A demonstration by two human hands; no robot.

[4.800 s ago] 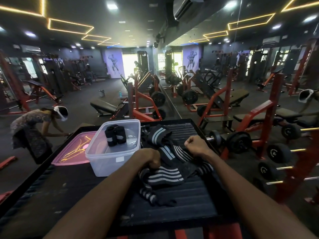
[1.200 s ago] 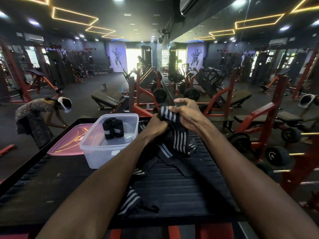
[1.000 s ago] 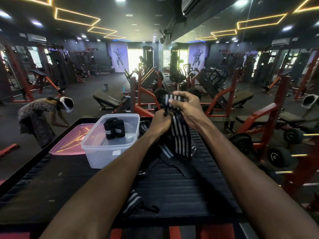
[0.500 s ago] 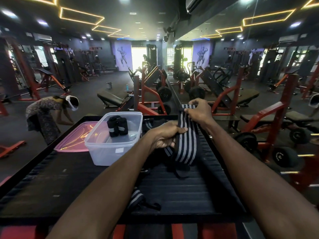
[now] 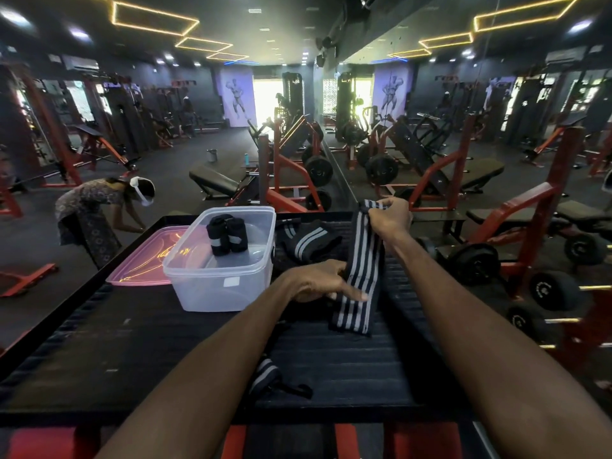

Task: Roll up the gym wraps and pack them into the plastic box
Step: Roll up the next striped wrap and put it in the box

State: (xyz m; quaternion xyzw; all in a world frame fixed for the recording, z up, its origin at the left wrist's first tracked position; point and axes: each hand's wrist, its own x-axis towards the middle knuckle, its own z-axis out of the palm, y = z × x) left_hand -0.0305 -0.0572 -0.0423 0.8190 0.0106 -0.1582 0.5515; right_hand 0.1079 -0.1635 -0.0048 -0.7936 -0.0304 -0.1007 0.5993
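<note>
Gym wraps lie around a clear plastic box (image 5: 220, 286) on the black bench (image 5: 99, 352), and that box serves as the landmark. Far left of the box, beyond the bench, a bent-over person (image 5: 99, 213) reaches toward the floor. Touching the box's left side lies a pink lid (image 5: 142, 263), flat on the bench. Inside the box stand two rolled wraps (image 5: 227, 234), black with grey bands, upright and side by side. Just right of the box's far corner sits a loose wrap pile (image 5: 308, 241). Near the box's right front, the left hand (image 5: 318, 283) rests palm down, its fingers (image 5: 351, 294) straight and pressed onto the lower part of a long striped wrap (image 5: 362, 276). That wrap stretches from the bench up and away, right of the box, its near end lying flat. At its far end the right hand (image 5: 390, 217) holds it raised, fingers curled and pinching the top edge. Nearer the viewer than the box, partly hidden under the left forearm, another wrap end (image 5: 268, 376) with a thin strap lies on the bench
</note>
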